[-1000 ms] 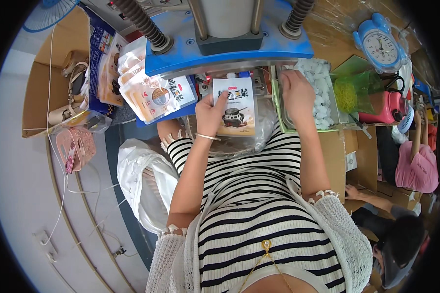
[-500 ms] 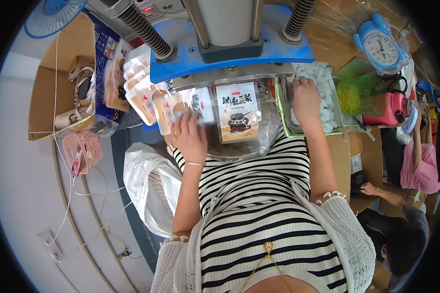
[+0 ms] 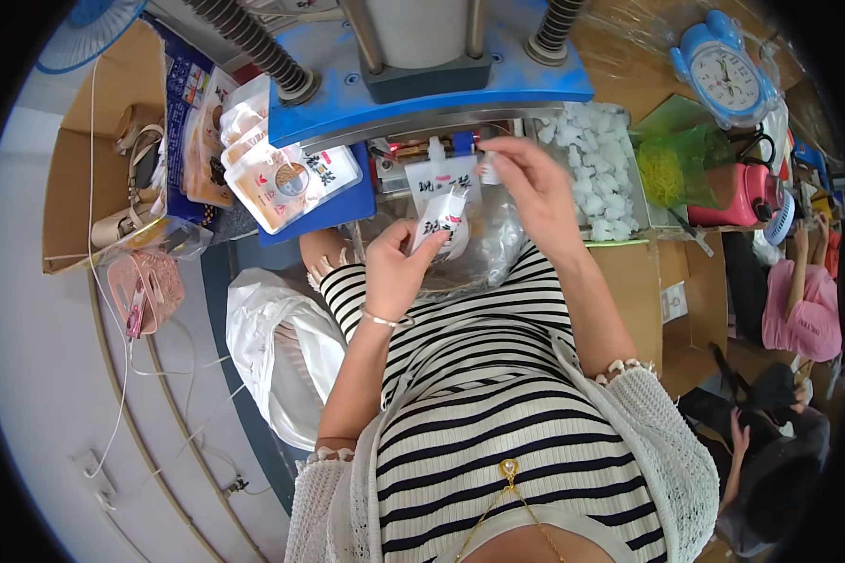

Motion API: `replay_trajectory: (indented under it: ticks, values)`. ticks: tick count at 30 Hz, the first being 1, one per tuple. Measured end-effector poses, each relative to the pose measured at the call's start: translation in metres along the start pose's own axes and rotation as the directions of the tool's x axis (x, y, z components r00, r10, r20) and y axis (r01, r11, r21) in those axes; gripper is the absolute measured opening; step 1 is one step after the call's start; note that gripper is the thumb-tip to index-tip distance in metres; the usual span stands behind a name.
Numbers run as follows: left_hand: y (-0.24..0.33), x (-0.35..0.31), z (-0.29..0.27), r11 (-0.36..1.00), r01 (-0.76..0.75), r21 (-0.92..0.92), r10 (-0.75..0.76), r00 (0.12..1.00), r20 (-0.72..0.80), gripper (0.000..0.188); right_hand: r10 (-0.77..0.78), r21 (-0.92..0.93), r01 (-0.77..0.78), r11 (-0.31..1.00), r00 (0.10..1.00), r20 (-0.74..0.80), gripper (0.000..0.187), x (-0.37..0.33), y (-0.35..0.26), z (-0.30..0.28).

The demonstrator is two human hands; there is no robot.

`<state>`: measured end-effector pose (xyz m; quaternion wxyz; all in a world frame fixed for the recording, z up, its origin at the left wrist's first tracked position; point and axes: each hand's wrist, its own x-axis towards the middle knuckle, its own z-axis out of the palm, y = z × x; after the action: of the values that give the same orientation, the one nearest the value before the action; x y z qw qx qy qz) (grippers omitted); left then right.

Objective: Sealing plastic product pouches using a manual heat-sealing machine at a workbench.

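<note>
My left hand (image 3: 399, 267) is closed on the edge of a printed pouch (image 3: 446, 225), white with dark lettering, which bends toward me above my lap. My right hand (image 3: 535, 192) pinches a small white plastic piece (image 3: 488, 172), probably a spout, beside the upper right of that pouch. Behind it, a second printed pouch (image 3: 427, 174) hangs below the press, a white spout (image 3: 437, 148) at its top. On the left, a stack of printed pouches (image 3: 296, 183) lies on a blue board (image 3: 333, 211). Several white plastic pieces (image 3: 591, 169) fill a tray on the right.
The press (image 3: 422, 84), with its blue plate and springs, stands ahead. A clear plastic bag (image 3: 488, 249) lies over my lap. On the right are an alarm clock (image 3: 726, 78), a green bag (image 3: 676, 164) and a red kettle-like container (image 3: 746, 197). Other people work at far right.
My left hand has taken a pouch from the stack and brought it right, before the press. My right hand has left the tray with a small white piece.
</note>
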<state>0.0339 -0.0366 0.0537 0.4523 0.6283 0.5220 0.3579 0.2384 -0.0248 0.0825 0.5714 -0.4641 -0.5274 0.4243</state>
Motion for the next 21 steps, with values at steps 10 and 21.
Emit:
replay_trajectory:
  ticks: [10,21]
  values:
    - [-0.022,0.004,0.030,0.918,0.192,-0.347,-0.164,0.980,0.109,0.021,0.192,-0.050,-0.191,0.980,0.981,0.012,0.020,0.008,0.030,0.019]
    - [-0.030,0.065,0.023,0.854,0.205,-0.478,-0.194,0.978,0.074,0.021,-0.283,-0.908,0.023,0.419,0.953,-0.106,0.016,0.021,0.040,-0.052]
